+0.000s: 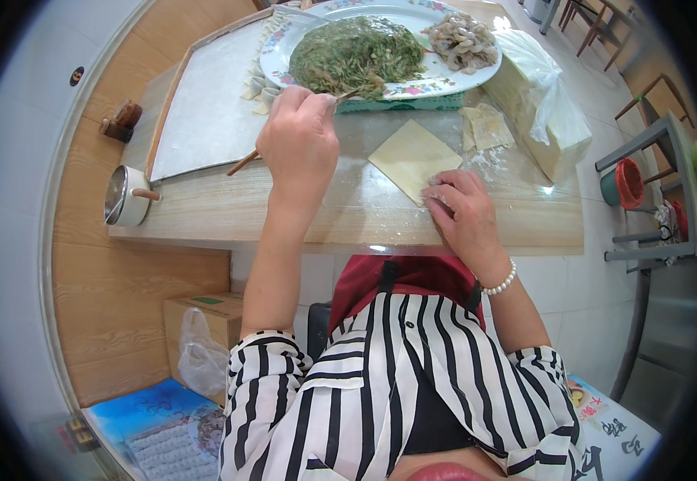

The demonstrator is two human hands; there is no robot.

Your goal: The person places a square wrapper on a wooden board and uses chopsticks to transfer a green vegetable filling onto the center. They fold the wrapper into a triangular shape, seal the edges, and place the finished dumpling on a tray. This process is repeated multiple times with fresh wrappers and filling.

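My left hand (pixel 301 129) grips a thin wooden stick (pixel 243 162); its far tip reaches the near edge of a mound of chopped green filling (pixel 354 51). The filling lies on a large flowered oval plate (pixel 426 89), beside a heap of peeled shrimp (pixel 462 41). On the table, a square dough wrapper (pixel 411 156) lies with one corner towards me. My right hand (pixel 462 207), dusted with flour, pinches its near right edge; the thumb is partly hidden. Smaller dough pieces (pixel 486 127) lie beyond that hand.
A white-lined tray (pixel 210 102) stands on the left, with folded dumplings (pixel 258 87) along its right side. Nearer is a white pot (pixel 129 195) with a wooden handle. A plastic bag (pixel 535 96) around a pale block borders the right. The plate rests on a green support (pixel 402 104).
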